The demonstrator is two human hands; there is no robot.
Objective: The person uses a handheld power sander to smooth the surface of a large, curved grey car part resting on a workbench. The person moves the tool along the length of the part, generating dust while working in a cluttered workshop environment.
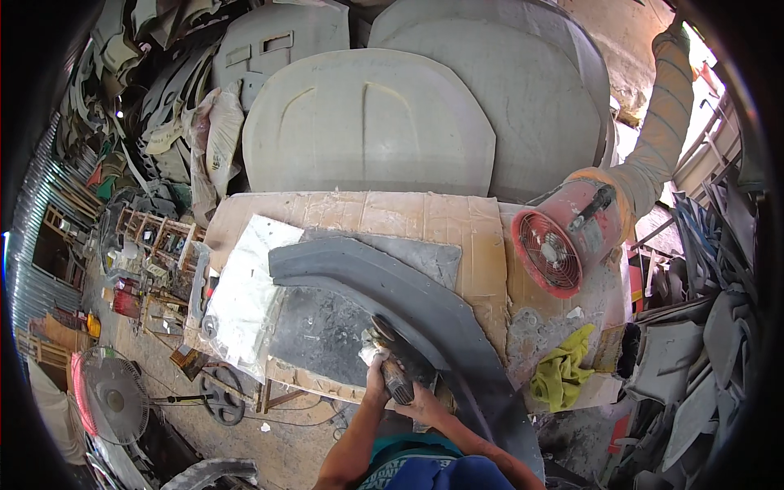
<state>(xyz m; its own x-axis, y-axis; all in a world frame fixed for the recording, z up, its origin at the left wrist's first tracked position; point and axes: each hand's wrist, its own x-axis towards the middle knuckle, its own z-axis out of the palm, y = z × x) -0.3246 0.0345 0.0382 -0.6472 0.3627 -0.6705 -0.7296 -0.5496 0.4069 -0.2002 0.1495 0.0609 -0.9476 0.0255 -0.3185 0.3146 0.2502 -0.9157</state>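
Observation:
Both my hands are on a dark angle grinder (397, 380) near the front edge of the work table. My left hand (376, 377) is closed around its front part, where a white wrapping (371, 353) shows. At the rear of the body, my right hand (424, 403) grips it, with some fingers hidden. The grinder's round disc (382, 327) lies close to the inner edge of a long curved grey panel (433, 302); whether they touch I cannot tell. This panel arches across the table and runs down past my right forearm.
Cardboard (478, 269) and a white sheet (249, 290) cover the table. A red blower (563, 233) with a thick duct (663, 106) stands at the right, behind a yellow-green cloth (563, 367). Large grey panels (367, 122) lean behind. A fan (114, 396) stands at the left.

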